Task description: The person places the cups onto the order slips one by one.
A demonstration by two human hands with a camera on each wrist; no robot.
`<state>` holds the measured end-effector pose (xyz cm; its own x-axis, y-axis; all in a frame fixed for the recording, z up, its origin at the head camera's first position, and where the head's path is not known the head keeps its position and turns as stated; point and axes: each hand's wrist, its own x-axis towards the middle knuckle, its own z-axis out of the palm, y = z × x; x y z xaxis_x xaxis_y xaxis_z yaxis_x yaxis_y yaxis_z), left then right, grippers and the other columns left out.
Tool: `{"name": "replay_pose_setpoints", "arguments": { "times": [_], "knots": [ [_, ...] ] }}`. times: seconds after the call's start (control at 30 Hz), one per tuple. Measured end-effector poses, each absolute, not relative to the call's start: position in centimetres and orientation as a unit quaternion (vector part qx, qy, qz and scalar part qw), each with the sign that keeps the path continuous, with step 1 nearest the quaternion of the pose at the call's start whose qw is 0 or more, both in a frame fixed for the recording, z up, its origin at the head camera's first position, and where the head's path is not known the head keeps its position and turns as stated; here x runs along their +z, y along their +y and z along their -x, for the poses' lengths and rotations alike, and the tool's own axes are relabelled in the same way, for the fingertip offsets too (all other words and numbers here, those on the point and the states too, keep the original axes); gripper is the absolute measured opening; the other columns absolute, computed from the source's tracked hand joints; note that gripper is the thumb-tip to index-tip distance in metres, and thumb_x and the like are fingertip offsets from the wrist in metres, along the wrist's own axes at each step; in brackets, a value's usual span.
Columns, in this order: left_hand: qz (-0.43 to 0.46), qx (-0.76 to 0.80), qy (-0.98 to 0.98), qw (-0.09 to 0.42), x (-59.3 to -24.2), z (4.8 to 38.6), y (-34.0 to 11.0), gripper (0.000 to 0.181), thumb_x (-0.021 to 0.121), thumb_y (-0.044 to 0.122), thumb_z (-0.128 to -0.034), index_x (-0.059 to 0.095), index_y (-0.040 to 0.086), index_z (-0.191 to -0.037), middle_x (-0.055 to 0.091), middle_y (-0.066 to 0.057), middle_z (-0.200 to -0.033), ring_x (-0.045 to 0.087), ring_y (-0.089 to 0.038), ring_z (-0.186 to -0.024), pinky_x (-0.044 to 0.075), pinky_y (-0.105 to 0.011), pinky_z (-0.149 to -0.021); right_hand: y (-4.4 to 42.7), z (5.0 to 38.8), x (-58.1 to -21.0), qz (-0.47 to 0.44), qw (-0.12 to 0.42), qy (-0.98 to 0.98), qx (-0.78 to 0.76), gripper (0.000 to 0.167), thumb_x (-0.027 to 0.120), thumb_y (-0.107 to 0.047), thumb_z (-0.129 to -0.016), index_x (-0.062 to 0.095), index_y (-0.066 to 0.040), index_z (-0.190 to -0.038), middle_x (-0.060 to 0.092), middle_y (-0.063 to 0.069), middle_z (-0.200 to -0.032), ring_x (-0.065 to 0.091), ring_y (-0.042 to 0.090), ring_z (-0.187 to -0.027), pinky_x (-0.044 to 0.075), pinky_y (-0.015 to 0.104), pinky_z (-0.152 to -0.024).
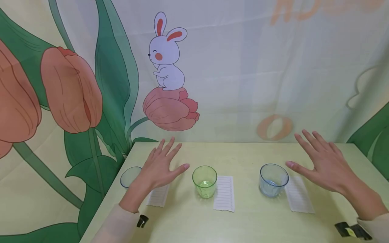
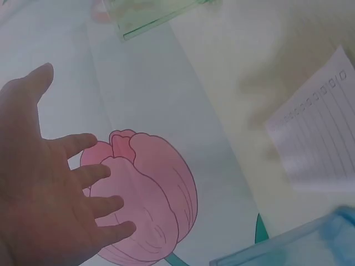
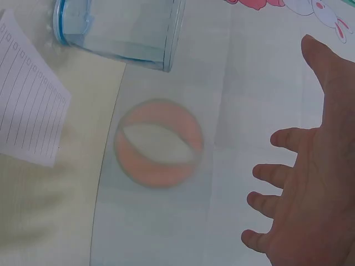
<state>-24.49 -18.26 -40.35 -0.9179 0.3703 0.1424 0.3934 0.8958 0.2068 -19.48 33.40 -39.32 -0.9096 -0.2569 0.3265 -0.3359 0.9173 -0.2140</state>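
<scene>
Farthest left, a blue-rimmed glass [image 1: 128, 177] stands on the worktop [image 1: 255, 226], partly hidden in the head view by the left hand [image 1: 158, 170]. That hand is raised and holds nothing; its fingers are spread apart and point toward one o'clock. Below it, at the glass's four o'clock, lies the left paper slip [image 1: 158, 196]. Next comes an upright green glass [image 1: 205, 182], with the lined middle paper slip [image 1: 224, 194] just beside it at four o'clock. Farther toward three o'clock stands a blue glass [image 1: 273, 180], the right paper slip [image 1: 299, 195] at its four o'clock. Last, between two and three o'clock from that glass, the right hand [image 1: 329, 168] is raised, grasping nothing, its spread fingers toward eleven o'clock.
</scene>
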Motion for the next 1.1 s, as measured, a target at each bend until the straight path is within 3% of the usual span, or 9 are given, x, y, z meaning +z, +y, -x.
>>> {"name": "replay_pose_setpoints", "arguments": {
  "times": [0.5, 0.9, 1.1],
  "knots": [
    [0.231, -0.16, -0.959, 0.044, -38.9, 24.6, -21.5, 0.096, 0.061, 0.076, -0.0933, 0.036, 0.02, -0.167, 0.022, 0.0, -0.176, 0.012, -0.035, -0.163, 0.022, -0.071, -0.122, 30.0, 19.2, -38.2, -0.191, 0.177, -0.951, 0.167, 0.101, 0.075, -0.053, -0.094, 0.02, -0.018, -0.171, 0.026, 0.02, -0.172, 0.019, 0.042, -0.159, 0.005, 0.071, -0.125],
    [0.189, -0.167, -0.967, 0.036, -37.6, 24.3, -26.9, 0.104, 0.07, 0.075, -0.0885, 0.035, 0.015, -0.166, 0.025, -0.007, -0.175, 0.019, -0.041, -0.16, 0.026, -0.075, -0.118, 23.3, 19.5, -38.4, -0.246, 0.2, -0.925, 0.209, 0.097, 0.076, -0.054, -0.093, 0.027, -0.022, -0.17, 0.032, 0.01, -0.171, 0.026, 0.036, -0.157, 0.022, 0.068, -0.121],
    [0.168, -0.204, -0.964, 0.015, -38.0, 24.2, -29.3, 0.107, 0.073, 0.074, -0.086, 0.033, 0.017, -0.167, 0.028, -0.012, -0.173, 0.026, -0.043, -0.156, 0.032, -0.075, -0.115, 19.7, 19.9, -39.2, -0.272, 0.2, -0.915, 0.221, 0.097, 0.074, -0.057, -0.092, 0.029, -0.02, -0.169, 0.034, 0.009, -0.17, 0.029, 0.031, -0.157, 0.022, 0.064, -0.124]
  ]
}}
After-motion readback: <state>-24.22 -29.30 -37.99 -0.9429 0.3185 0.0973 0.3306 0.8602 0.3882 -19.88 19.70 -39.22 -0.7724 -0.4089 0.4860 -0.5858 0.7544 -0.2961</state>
